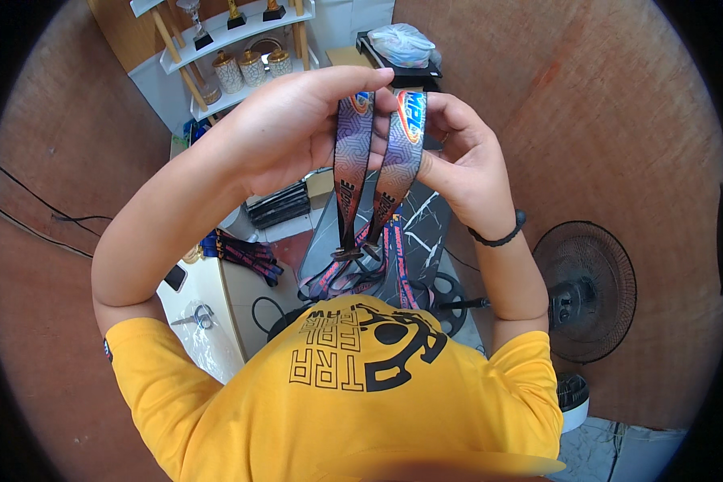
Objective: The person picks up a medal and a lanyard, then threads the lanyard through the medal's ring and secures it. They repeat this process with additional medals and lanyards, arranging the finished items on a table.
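Note:
A printed lanyard (354, 153), purple fading to orange with dark edges, is held up in front of me, its two straps hanging side by side. My left hand (301, 120) has its thumb stretched over the top of the strap and its fingers behind it. Around the other strap, my right hand (467, 165) closes with thumb and bent fingers; a black bracelet circles that wrist. Both straps narrow down to dark ends above the table. Below them, more pink and dark-blue lanyards (398, 261) lie in a loose heap on the black marble-patterned table (430, 221).
A bundle of lanyards (249, 255) rests on the white table (229, 301) at left, near scissors (198, 316) on clear plastic. A fan (586, 291) stands at right. Shelves (233, 38) with trophies and jars are at far left; a plastic bag (399, 46) sits at the back.

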`<state>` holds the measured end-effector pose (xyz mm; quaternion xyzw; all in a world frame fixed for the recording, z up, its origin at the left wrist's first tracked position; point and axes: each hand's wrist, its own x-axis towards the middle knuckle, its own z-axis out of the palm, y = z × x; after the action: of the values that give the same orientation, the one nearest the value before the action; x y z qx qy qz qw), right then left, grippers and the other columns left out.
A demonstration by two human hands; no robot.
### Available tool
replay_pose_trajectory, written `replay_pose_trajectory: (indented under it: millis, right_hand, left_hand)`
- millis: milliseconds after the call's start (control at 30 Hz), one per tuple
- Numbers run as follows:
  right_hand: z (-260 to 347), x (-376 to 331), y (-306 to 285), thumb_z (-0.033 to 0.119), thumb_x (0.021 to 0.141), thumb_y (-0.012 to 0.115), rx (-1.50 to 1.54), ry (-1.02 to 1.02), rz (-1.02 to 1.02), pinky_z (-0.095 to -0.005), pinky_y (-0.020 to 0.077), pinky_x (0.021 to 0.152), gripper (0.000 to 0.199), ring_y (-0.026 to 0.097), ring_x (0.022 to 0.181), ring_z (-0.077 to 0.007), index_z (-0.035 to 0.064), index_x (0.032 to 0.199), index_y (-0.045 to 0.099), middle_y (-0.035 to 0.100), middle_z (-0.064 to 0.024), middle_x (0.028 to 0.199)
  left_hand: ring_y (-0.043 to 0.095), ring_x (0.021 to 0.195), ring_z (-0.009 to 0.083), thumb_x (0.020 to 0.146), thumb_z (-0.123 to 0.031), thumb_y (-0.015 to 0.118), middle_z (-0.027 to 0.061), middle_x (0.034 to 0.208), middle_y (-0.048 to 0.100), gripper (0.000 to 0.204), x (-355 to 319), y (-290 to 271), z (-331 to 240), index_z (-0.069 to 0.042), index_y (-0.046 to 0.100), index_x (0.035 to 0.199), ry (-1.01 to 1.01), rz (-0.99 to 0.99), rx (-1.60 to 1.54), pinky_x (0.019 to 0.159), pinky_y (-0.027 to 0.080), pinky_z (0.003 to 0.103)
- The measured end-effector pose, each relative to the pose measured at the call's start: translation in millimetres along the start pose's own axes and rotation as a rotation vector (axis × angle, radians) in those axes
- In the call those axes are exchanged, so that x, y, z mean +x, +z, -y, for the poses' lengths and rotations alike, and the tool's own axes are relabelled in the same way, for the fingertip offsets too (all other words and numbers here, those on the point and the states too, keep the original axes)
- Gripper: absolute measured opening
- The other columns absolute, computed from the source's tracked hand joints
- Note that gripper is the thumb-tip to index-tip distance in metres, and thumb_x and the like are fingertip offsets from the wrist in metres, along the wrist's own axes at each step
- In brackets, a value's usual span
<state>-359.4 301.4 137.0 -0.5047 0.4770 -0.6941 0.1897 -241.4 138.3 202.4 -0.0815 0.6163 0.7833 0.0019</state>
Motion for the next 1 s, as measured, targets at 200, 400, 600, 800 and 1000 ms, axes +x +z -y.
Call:
replay_pose_trajectory:
  millis: [200,400,600,800,1000]
  right_hand:
    - [-6.3,-0.2,1.7,0.002,0.082,0.070,0.050,-0.059,-0.045,-0.0313,0.0519,0.093,0.044,0.057,0.110,-0.0167,-0.0012,0.122,0.053,0.059,-0.0087,0.114]
    - [-9.8,0.7,2.1,0.009,0.083,0.074,-0.034,-0.072,-0.018,-0.0334,0.0467,0.097,0.049,0.058,0.110,-0.0169,-0.0007,0.125,0.051,0.061,-0.0091,0.119]
    - [-12.8,4.4,1.2,0.004,0.082,0.071,-0.048,-0.073,-0.013,-0.0298,0.0528,0.090,0.044,0.059,0.107,-0.0158,-0.0013,0.122,0.053,0.060,-0.0085,0.111]
    - [-13.2,5.1,-4.1,0.003,0.081,0.072,-0.065,-0.064,0.004,-0.0297,0.0542,0.089,0.044,0.059,0.106,-0.0159,-0.0010,0.121,0.053,0.060,-0.0091,0.111]
    - [-13.0,3.6,-2.9,0.003,0.081,0.071,-0.011,-0.073,0.002,-0.0292,0.0541,0.088,0.044,0.058,0.106,-0.0156,-0.0011,0.121,0.053,0.060,-0.0088,0.110]
  left_hand:
    - [0.062,0.068,0.0139,0.097,-0.028,0.054,0.0060,0.083,0.063,0.027,-3.3,7.5,0.9,-0.002,0.061,0.095,-0.021,-0.056,-0.043,0.065,0.054,0.027]
    - [0.065,0.068,0.0141,0.098,-0.029,0.050,0.0056,0.083,0.066,0.029,-3.2,11.6,4.4,-0.002,0.062,0.098,-0.030,-0.066,-0.001,0.060,0.053,0.027]
    - [0.068,0.069,0.0155,0.098,-0.029,0.051,0.0072,0.084,0.068,0.030,-2.9,8.8,7.0,-0.002,0.063,0.101,-0.029,-0.083,0.009,0.056,0.052,0.028]
    - [0.066,0.069,0.0135,0.096,-0.028,0.054,0.0059,0.084,0.068,0.028,-0.3,12.2,9.5,-0.002,0.064,0.099,-0.001,-0.095,0.007,0.060,0.051,0.027]
    - [0.066,0.071,0.0135,0.096,-0.027,0.055,0.0060,0.085,0.068,0.027,-1.7,14.8,8.5,-0.001,0.064,0.099,0.006,-0.072,-0.004,0.062,0.051,0.028]
